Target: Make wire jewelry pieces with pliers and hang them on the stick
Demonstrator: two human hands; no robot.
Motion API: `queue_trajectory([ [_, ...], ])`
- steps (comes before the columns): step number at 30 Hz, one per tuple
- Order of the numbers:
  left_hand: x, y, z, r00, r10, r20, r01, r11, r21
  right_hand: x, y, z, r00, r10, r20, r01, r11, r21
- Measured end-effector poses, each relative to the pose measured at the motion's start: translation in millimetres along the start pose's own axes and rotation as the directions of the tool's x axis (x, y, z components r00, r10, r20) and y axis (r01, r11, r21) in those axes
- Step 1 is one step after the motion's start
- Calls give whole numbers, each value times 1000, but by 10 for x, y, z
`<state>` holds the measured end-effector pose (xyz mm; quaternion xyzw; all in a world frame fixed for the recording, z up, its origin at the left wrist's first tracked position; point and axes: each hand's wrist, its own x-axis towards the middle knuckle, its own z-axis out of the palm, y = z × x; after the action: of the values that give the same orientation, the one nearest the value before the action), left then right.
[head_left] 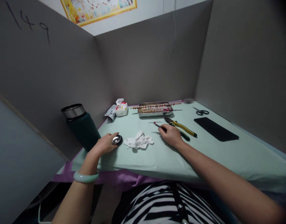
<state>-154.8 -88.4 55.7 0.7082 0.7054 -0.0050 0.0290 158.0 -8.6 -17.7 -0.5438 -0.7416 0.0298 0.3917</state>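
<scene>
At the left of the table, my left hand [107, 143] has its fingers closed around a round black lid [117, 140] with a shiny metal centre. A dark teal bottle [83, 129] with a steel rim stands just behind that hand. My right hand [171, 134] rests on the cloth, pinching thin pointed tweezers [156, 124]. Their tip is beside some small red beads [154, 122]. Yellow-and-black pliers [183, 127] lie against the right side of this hand, partly hidden by it. Between both hands sits a crumpled white tissue [139, 140].
A metal tray [154, 114] of beads stands at the back, with a beaded stick [143, 106] across it. Left of it are a tissue pack [121, 109] and a silver packet [111, 112]. Scissors [201, 112] and a black flat phone-like slab [215, 128] lie right. Grey partitions [152, 62] enclose the table.
</scene>
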Motion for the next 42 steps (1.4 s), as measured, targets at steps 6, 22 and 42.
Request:
queue_trajectory([
  [6, -2, 137, -97, 997, 45, 61, -51, 992, 116, 0, 6, 1, 1000, -7, -6, 7, 1000, 0],
  [22, -541, 189, -1098, 820, 113, -561, -176, 983, -59, -8, -8, -19, 1000, -12, 0, 12, 1000, 22],
  [42, -238, -517, -1207, 466, -463, -754, 200, 885, -420, -5, -8, -17, 1000, -16, 10, 16, 999, 36],
])
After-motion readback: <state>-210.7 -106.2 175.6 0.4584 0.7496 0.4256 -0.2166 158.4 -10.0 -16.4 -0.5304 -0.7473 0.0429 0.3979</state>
